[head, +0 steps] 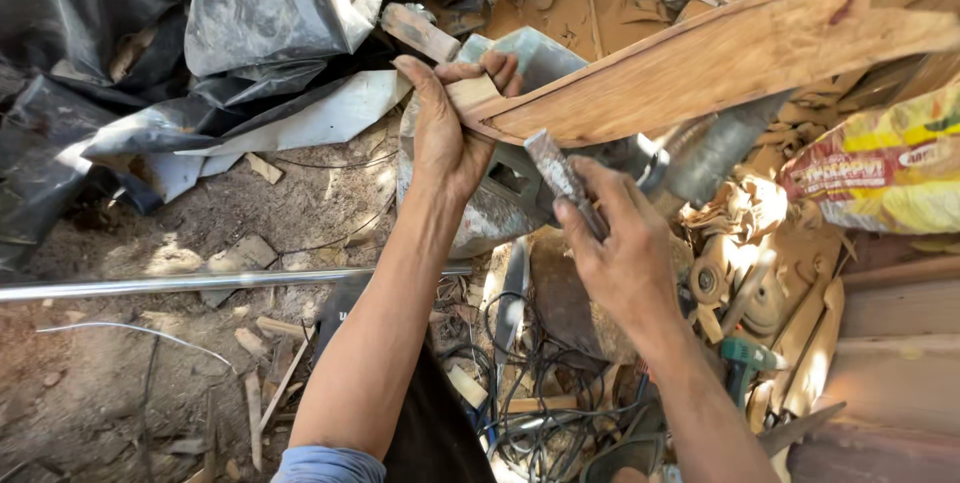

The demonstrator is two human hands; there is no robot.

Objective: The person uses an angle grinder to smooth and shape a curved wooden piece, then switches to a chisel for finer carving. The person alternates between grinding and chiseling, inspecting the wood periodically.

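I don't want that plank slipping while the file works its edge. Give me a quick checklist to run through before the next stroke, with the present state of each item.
1. Left hand grips the near end of the long curved reddish wooden plank: ok.
2. Right hand holds the grey dusty metal file: ok.
3. File touching the plank's lower edge: ok.
4. Plank's far end supported: cannot tell.
5. Tangled black cables under the forearms: not ok.

Harsh dappled sunlight — glare, deep shadows
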